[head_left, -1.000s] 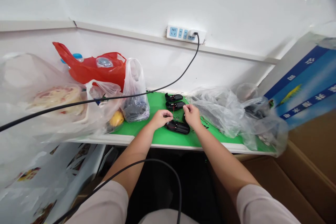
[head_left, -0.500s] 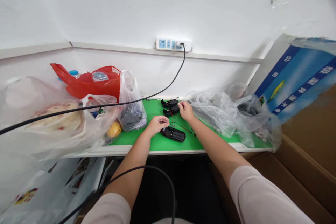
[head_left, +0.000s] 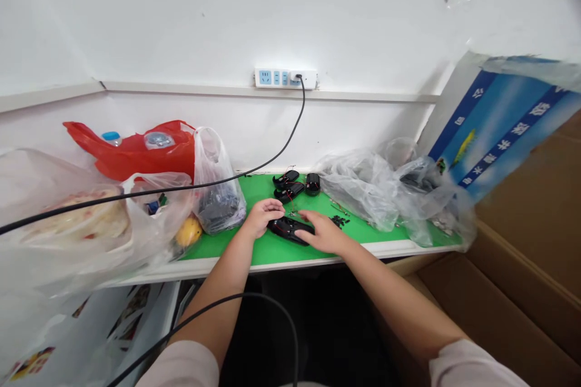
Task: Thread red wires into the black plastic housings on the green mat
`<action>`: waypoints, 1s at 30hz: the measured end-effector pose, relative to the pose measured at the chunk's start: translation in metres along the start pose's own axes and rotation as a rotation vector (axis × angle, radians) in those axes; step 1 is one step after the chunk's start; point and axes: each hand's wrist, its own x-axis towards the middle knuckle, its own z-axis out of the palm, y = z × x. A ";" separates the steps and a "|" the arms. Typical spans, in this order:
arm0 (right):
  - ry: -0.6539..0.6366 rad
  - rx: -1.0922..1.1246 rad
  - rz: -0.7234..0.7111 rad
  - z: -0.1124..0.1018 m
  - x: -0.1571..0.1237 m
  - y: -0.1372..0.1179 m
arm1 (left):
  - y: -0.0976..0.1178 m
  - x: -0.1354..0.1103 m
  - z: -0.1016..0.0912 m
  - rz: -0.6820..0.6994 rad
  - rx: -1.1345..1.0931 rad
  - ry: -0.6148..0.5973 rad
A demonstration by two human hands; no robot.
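Observation:
A flat black part point(head_left: 287, 228) with thin wires lies near the front of the green mat point(head_left: 267, 251). My left hand point(head_left: 259, 216) sits curled at its left end, fingers closed on the edge. My right hand point(head_left: 320, 231) lies on the part's right end with fingers stretched toward it. Behind them, three similar black parts point(head_left: 295, 184) with red wires rest at the back of the mat. Small dark bits point(head_left: 338, 221) are scattered just right of my right hand.
A black cable point(head_left: 254, 168) runs from the wall power strip point(head_left: 285, 78) across the left bags. Clear and red plastic bags point(head_left: 149, 187) crowd the left; crumpled clear bags point(head_left: 385, 187) fill the right. A blue printed board point(head_left: 503, 124) and cardboard box point(head_left: 508, 290) stand at right.
My right hand came back from the black parts at the rear and settled on the near part. A third black part now lies at the back. The view shifted slightly left.

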 end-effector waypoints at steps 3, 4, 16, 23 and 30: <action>0.015 0.093 0.093 0.007 -0.002 -0.006 | 0.004 -0.004 0.002 -0.003 -0.047 0.034; 0.041 0.136 0.128 0.011 -0.001 -0.007 | 0.004 -0.006 0.003 -0.003 -0.065 0.052; 0.749 0.787 0.408 0.020 0.057 -0.005 | 0.039 0.012 0.037 0.177 -0.634 0.212; 0.672 0.910 0.240 0.004 0.100 -0.005 | 0.041 0.051 0.082 0.201 -0.549 0.117; 0.787 1.049 0.248 -0.014 0.111 0.050 | 0.039 0.081 0.072 0.187 -0.595 0.171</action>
